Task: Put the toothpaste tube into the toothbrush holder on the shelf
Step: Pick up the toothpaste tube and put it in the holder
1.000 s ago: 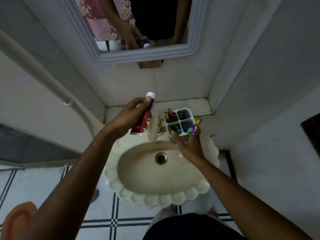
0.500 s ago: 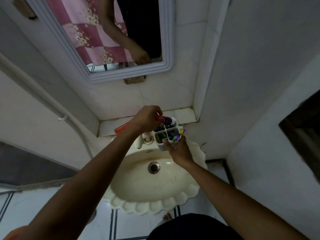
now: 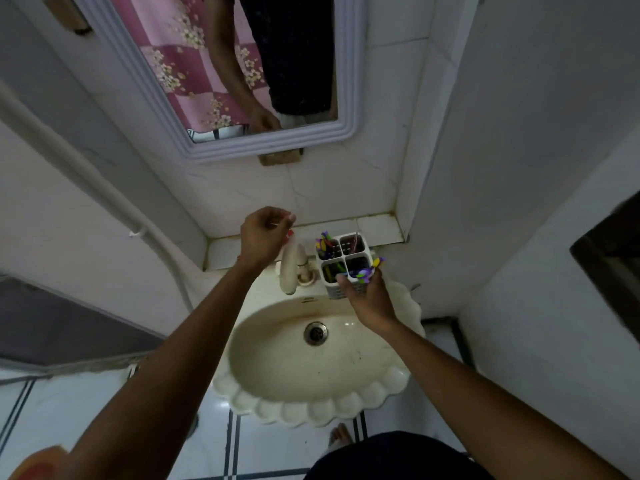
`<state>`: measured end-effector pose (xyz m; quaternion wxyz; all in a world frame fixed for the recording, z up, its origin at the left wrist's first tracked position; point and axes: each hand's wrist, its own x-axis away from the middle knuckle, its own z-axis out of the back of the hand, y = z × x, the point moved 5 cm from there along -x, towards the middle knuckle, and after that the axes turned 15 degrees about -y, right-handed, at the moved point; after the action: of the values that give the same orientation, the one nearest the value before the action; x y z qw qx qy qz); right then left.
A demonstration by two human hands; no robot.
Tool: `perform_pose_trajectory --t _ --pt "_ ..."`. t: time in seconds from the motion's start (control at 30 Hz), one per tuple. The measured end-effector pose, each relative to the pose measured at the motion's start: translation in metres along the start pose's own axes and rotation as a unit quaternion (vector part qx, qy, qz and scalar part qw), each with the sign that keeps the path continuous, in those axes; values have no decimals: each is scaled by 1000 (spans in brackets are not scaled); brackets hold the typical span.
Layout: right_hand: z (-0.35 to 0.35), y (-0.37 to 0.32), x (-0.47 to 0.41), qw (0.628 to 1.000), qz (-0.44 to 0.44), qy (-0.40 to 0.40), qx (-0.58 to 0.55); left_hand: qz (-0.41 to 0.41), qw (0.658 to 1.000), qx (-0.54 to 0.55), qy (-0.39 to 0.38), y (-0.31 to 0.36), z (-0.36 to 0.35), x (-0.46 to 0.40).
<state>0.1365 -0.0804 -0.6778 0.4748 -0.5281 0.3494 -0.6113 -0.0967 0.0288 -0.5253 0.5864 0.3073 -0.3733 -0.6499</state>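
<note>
The white four-compartment toothbrush holder sits tilted at the sink's back rim, just in front of the tiled shelf. My right hand grips its front lower wall. Colourful toothbrushes fill three compartments. A thin reddish strip in the back right compartment looks like the end of the toothpaste tube; the rest is hidden inside. My left hand hovers to the left of the holder, above the tap, fingers loosely curled with nothing visible in them. A small red spot shows at its lower right edge.
A cream tap stands between my hands at the back of the scalloped sink. A framed mirror hangs above the shelf. A wall corner closes in on the right, and a pipe runs down the left wall.
My left hand carried the red tube to the holder and has since pulled back left without it. My right hand has kept hold of the holder.
</note>
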Motion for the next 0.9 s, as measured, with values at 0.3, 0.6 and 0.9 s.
perform_pose_trajectory --t 0.3,0.6,0.9 --pt "5 -4 5 999 -31 16 -6 117 991 -62 -23 -115 8 0" --pt "2 0 2 998 -54 29 -14 122 955 -253 -90 -138 -2 -57" --pt "1 -2 4 997 -61 30 -22 146 898 -377 -174 -150 -16 -88"
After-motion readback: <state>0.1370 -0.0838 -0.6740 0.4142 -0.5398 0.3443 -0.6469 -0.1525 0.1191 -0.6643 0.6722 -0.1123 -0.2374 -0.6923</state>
